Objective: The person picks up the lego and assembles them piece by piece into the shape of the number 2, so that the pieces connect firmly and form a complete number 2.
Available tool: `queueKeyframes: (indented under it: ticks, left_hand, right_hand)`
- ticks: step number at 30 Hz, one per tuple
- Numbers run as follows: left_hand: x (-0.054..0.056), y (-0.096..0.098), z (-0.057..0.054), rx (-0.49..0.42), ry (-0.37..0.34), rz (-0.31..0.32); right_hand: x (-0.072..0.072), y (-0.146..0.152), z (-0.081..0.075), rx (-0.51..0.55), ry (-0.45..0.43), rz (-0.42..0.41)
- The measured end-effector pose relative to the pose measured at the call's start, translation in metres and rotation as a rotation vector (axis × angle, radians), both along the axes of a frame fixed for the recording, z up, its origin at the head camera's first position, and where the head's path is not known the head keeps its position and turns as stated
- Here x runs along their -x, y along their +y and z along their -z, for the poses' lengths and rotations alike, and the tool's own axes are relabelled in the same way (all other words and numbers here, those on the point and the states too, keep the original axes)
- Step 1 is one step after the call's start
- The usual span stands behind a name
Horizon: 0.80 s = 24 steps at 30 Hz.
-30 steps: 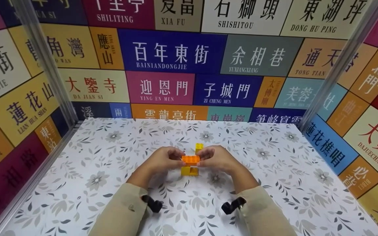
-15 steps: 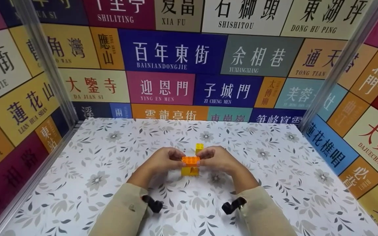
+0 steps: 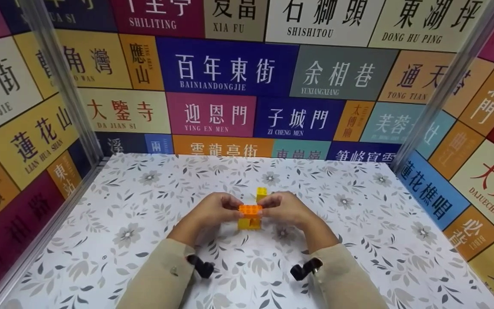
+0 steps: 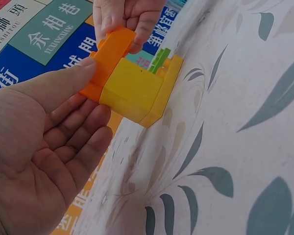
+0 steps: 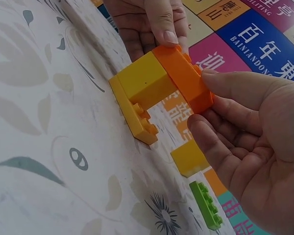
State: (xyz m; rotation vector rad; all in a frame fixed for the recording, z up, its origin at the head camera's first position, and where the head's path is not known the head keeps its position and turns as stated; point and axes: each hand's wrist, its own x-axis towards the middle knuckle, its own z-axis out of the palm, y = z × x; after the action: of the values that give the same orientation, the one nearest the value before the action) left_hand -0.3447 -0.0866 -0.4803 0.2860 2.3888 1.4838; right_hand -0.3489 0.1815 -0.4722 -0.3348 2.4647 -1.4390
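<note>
An orange toy building brick (image 3: 250, 210) lies across the top of a yellow brick (image 4: 132, 85), overhanging it to the right. Under the yellow brick is a flat amber brick (image 5: 133, 117) resting on the table, with studs showing on its uncovered end. My left hand (image 3: 217, 209) pinches the orange brick's left end between thumb and fingers. At its right end, my right hand (image 3: 284, 209) pinches the same brick, thumb on the studded face.
Behind the stack stands another yellow brick (image 3: 261, 193), partly behind the right fingers in the head view. A thin green brick (image 5: 206, 205) lies near it. The patterned tabletop (image 3: 127, 236) ends at walls of coloured signs (image 3: 227, 68).
The orange brick has come down slightly, closing the gap above the yellow brick. Both hands keep their pinch on it and have barely moved.
</note>
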Motion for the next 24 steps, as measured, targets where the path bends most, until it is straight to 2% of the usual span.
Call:
queueKeyframes:
  ticks: [9,12,17,20,24]
  left_hand:
    - [-0.001,0.0,-0.003,-0.036,-0.046,-0.008]
    - [-0.001,0.0,-0.003,-0.032,-0.035,-0.004]
    - [-0.002,0.001,-0.003,0.014,0.026,0.0]
    - [-0.002,0.002,-0.003,0.037,0.016,-0.01]
    - [-0.001,0.003,-0.005,0.039,-0.023,-0.019]
  right_hand:
    - [0.0,0.0,0.0,0.003,-0.023,0.006]
    - [0.001,0.0,0.001,0.016,-0.029,0.004]
    - [0.005,0.005,0.005,0.077,-0.056,0.014]
    - [0.009,0.009,0.008,0.12,-0.06,0.067]
    - [0.016,0.015,0.012,0.124,-0.045,0.18]
